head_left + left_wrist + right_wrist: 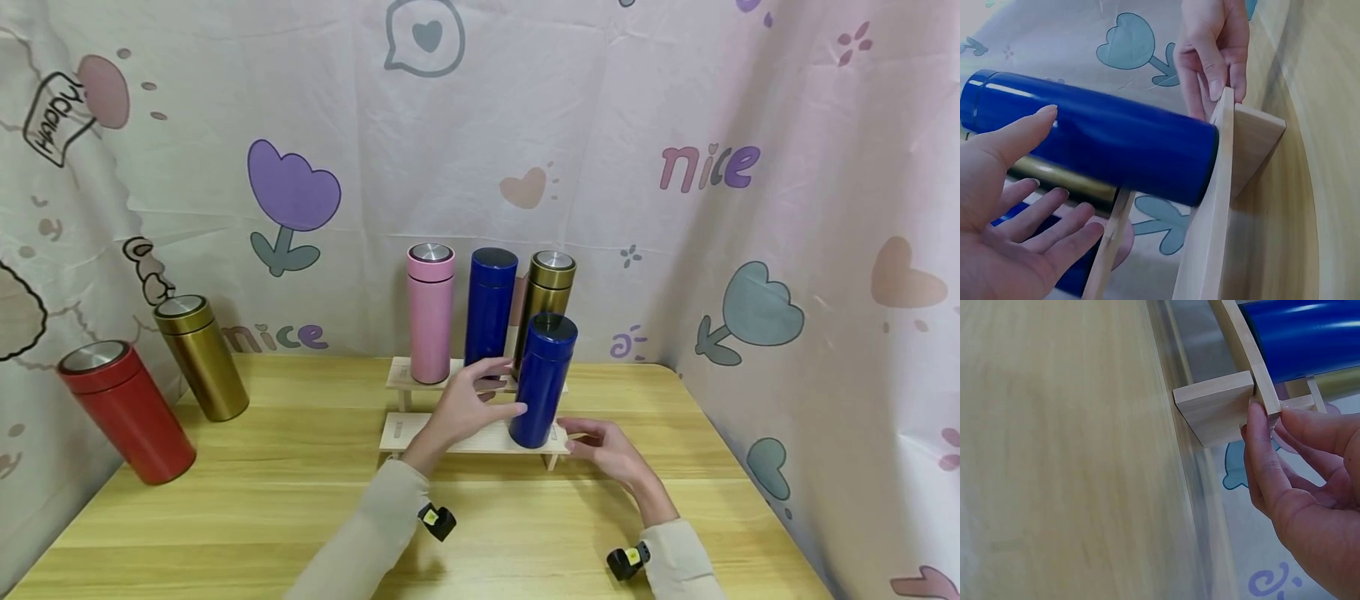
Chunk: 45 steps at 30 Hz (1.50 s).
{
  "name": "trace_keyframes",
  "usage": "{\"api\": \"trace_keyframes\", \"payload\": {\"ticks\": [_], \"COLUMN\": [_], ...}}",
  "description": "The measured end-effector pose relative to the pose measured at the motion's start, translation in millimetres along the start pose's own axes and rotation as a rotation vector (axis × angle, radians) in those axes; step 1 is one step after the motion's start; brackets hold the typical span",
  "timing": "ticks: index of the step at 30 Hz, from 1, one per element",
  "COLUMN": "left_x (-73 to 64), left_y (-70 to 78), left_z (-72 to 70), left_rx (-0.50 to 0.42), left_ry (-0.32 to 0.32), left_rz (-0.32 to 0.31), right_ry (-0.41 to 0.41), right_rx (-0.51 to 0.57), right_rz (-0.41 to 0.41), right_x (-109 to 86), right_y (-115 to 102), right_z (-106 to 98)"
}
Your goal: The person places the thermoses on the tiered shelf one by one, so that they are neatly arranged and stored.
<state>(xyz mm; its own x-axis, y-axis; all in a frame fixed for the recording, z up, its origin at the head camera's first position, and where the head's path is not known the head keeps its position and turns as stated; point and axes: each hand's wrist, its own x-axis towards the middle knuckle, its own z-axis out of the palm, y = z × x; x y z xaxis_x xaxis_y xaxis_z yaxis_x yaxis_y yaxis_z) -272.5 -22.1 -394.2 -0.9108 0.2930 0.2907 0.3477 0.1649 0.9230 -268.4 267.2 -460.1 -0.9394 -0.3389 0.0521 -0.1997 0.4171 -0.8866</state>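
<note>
A blue thermos bottle (542,383) stands on the right part of the lower wooden shelf (457,442). My left hand (468,404) is beside it with fingers spread and straight. In the left wrist view the thumb overlaps the bottle's side, and the palm holds nothing. At the shelf's right end, my right hand (609,450) pinches the board's edge between thumb and fingers, just above the shelf leg (1216,406). On the upper shelf (401,375) behind are a pink bottle (431,321), another blue bottle (491,308) and a gold bottle (551,279), partly hidden by the front bottle.
Toward the left of the wooden table (285,517) stand a red bottle (131,417) and a gold bottle (204,362). A printed curtain (585,108) hangs behind the table and along its sides.
</note>
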Motion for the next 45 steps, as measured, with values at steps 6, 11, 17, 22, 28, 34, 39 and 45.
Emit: {"api": "trace_keyframes", "payload": {"ticks": [6, 11, 17, 22, 28, 34, 39, 45], "left_x": [-11.5, -20.6, -31.9, -42.1, -55.7, -69.0, -79.1, -93.7], "left_y": [3.5, 5.4, 8.7, 8.9, 4.3, -2.9, -4.2, -1.9], "left_z": [-18.7, -36.7, -57.5, -73.2, -95.3, -121.7, -143.5, -167.6], "left_rx": [-0.006, 0.015, 0.062, 0.107, 0.144, 0.207, 0.241, 0.305], "left_ry": [-0.001, 0.012, 0.042, 0.062, 0.102, 0.15, 0.187, 0.235], "left_rz": [0.072, 0.107, 0.093, 0.1, 0.074, 0.044, 0.042, 0.059], "right_ry": [-0.007, -0.016, -0.012, -0.014, -0.017, -0.021, -0.022, -0.02], "right_rx": [0.01, 0.027, 0.038, 0.038, 0.04, 0.038, 0.038, 0.036], "right_rz": [-0.006, -0.022, -0.027, -0.024, -0.023, -0.026, -0.02, -0.022], "right_x": [0.4, 0.7, 1.3, 1.2, 1.5, 1.4, 0.6, 1.5], "right_y": [1, 2, 3, 2, 2, 1, 0, 1], "right_z": [0, -1, -2, -2, -2, -2, -3, -2]}}
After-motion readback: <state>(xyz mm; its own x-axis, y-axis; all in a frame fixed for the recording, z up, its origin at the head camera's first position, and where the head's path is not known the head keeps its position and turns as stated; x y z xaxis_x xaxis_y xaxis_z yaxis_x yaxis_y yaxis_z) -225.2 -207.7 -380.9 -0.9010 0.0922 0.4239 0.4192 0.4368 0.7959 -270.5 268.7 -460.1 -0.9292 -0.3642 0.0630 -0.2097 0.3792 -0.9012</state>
